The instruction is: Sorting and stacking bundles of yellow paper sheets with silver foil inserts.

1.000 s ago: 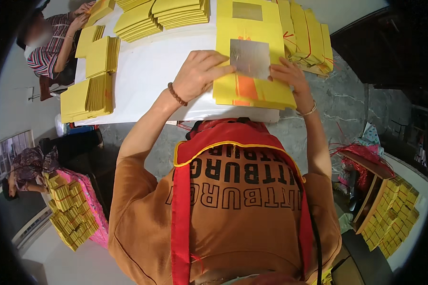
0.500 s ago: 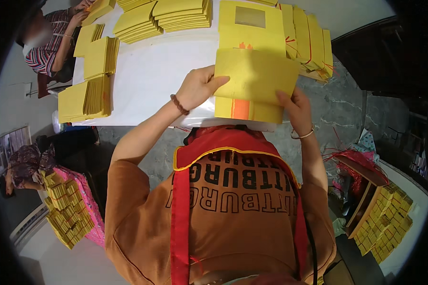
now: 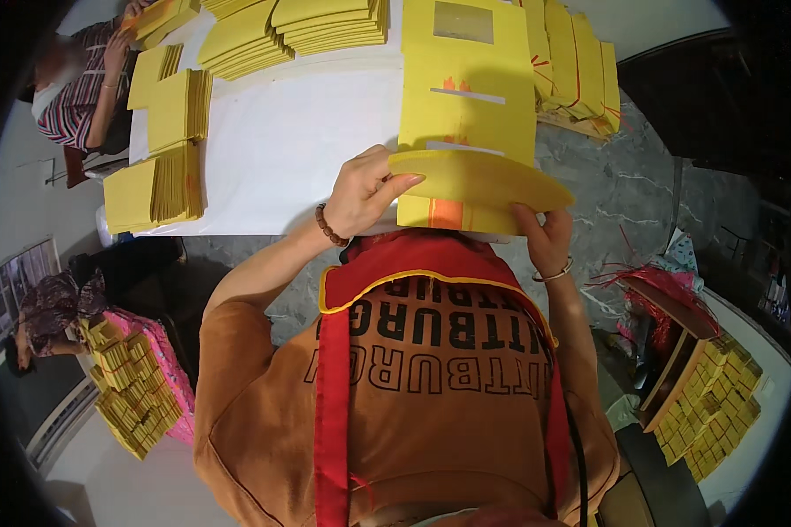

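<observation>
Across the white table [image 3: 281, 149], stacks of yellow paper [image 3: 154, 180] line the left and far edges, and a long yellow sheet with a grey square [image 3: 466, 75] lies ahead. Both hands lift a curved yellow sheet [image 3: 479, 180] just above a yellow stack with an orange stripe [image 3: 444, 213]. The left hand [image 3: 360, 193] pinches its near-left edge; the right hand [image 3: 545, 237] pinches the right. Such light grips could let it buckle or slide askew.

Both forearms reach forward from the lower edge, elbows bent. The left hand [image 3: 360, 191] is raised, fingers extended rightward and pinching with the thumb. The right hand [image 3: 545, 239] sits lower, fingers curled upward, a bangle at its wrist.
</observation>
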Available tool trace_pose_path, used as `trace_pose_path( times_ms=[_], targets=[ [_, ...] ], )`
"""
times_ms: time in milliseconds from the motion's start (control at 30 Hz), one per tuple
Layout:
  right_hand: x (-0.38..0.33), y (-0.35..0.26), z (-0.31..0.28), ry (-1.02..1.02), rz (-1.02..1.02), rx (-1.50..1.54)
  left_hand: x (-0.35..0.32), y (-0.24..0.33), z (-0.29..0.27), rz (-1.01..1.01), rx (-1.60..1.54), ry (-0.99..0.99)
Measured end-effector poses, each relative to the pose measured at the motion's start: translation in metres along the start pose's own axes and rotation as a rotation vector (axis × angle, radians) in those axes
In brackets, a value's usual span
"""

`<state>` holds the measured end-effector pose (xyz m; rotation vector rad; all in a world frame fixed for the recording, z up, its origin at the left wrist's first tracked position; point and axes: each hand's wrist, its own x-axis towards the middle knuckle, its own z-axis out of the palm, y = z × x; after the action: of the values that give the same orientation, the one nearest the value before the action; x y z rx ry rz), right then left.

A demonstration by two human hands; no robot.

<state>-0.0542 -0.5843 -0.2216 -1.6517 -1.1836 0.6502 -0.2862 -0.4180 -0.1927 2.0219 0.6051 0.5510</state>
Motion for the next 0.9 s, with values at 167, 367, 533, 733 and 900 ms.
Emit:
trace_pose_path(
  times_ms=[167, 367, 533, 733, 900],
  targets=[
    [-0.003, -0.001, -0.004, -0.040, -0.117, -0.063, 0.000, 0.003, -0.002, 0.025, 0.031, -0.053],
    [0.000, -0.009, -0.010, -0.142, -0.317, -0.048, -0.001, 0.007, -0.006, 0.323, 0.129, -0.054],
    [0.016, -0.038, 0.005, 0.097, 0.213, 0.325, 0.012, -0.004, 0.009, -0.246, -0.176, 0.080],
    [0.033, -0.033, 0.011, 0.107, 0.218, 0.356, 0.029, 0.004, 0.001, -0.514, -0.312, -0.026],
    [0.034, -0.023, 0.015, 0.137, 0.246, 0.155, 0.033, -0.002, 0.005, -0.523, -0.365, 0.019]
  ],
)
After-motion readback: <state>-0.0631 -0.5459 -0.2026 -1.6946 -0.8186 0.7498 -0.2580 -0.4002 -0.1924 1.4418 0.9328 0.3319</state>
